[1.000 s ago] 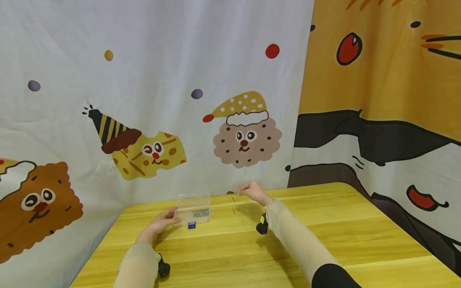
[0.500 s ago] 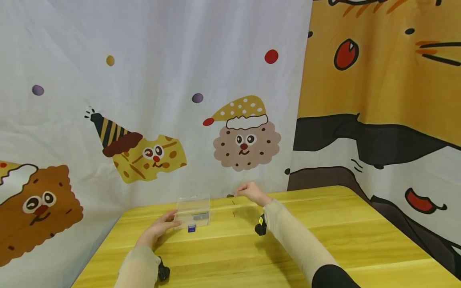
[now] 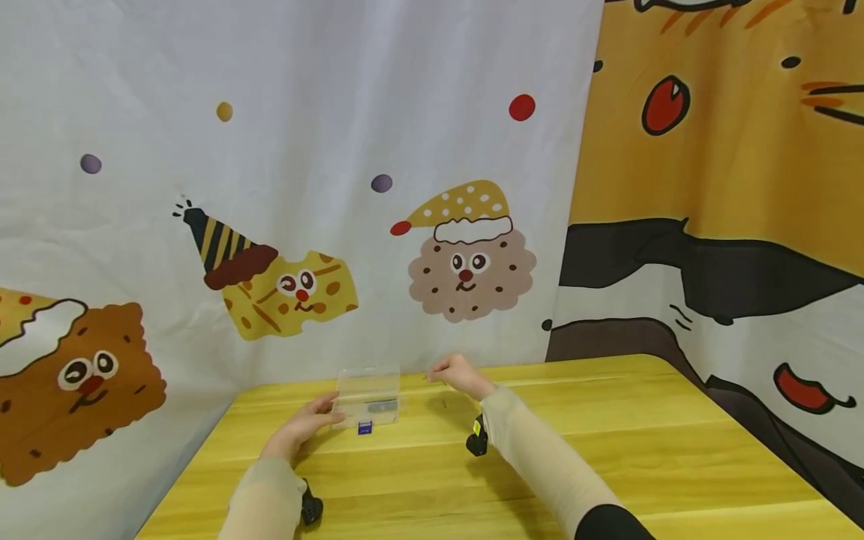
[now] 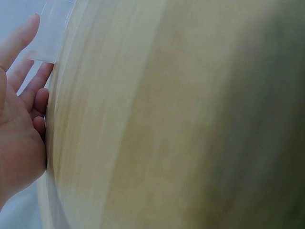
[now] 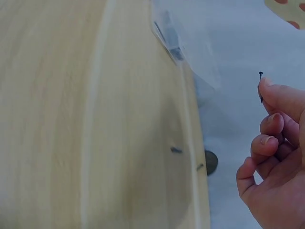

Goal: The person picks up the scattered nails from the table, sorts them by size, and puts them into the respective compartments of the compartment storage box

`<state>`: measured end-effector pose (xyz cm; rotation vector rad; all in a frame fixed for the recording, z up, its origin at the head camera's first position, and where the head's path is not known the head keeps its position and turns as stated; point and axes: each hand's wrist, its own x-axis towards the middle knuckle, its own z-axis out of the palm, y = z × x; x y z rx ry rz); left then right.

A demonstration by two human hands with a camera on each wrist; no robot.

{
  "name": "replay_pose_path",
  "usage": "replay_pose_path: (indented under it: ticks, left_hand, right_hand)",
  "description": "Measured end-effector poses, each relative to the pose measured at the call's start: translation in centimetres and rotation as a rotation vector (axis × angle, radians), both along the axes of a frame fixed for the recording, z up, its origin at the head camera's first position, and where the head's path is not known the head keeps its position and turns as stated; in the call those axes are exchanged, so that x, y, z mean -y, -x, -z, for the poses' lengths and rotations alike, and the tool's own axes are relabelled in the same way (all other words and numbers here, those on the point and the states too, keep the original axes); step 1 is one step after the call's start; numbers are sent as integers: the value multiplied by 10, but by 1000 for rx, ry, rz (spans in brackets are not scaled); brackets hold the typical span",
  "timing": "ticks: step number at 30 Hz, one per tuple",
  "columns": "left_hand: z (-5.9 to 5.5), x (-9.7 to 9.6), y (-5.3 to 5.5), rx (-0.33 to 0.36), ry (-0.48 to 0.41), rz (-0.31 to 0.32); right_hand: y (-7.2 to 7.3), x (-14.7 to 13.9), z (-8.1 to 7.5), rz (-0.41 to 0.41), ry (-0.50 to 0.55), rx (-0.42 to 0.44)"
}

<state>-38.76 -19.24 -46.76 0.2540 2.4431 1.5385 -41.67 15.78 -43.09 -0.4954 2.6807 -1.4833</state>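
Note:
A clear plastic box (image 3: 367, 386) with a raised lid stands near the table's back edge. Its blue latch (image 3: 364, 427) faces forward, and a small heap of dark grey pieces (image 3: 382, 406) lies inside at the right. My left hand (image 3: 307, 422) holds the box's left end, thumb in front and fingers behind; the left wrist view shows its fingertips at the box corner (image 4: 47, 55). To the right of the box, my right hand (image 3: 462, 375) is raised above the table. Between thumb and index finger it pinches a small dark screw (image 5: 261, 76), head up.
Two more small dark screws, one nearer the middle (image 5: 176, 150) and one by the edge (image 5: 200, 167), lie on the wooden table (image 3: 432, 480). A printed curtain (image 3: 304, 150) hangs directly behind the table.
My right hand has moved left and slightly nearer, toward the box, with the screw in its fingers. My left hand stays at the box's left end. The head view has shifted slightly.

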Motion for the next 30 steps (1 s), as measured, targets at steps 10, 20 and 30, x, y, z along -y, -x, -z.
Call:
replay_pose_path:
  ticks: [10,20,30]
  left_hand:
    - [-3,-2,1,-9,10,-1]
    - [-1,-3,-2,-5,-9,-4]
    - [0,-4,0,3,-31,-12]
  right_hand:
    - [-2,29,5,-44,-7,-15]
    - [-8,54,9,-83,-11,-19]
    - [-7,68,16,-101,-23,-66]
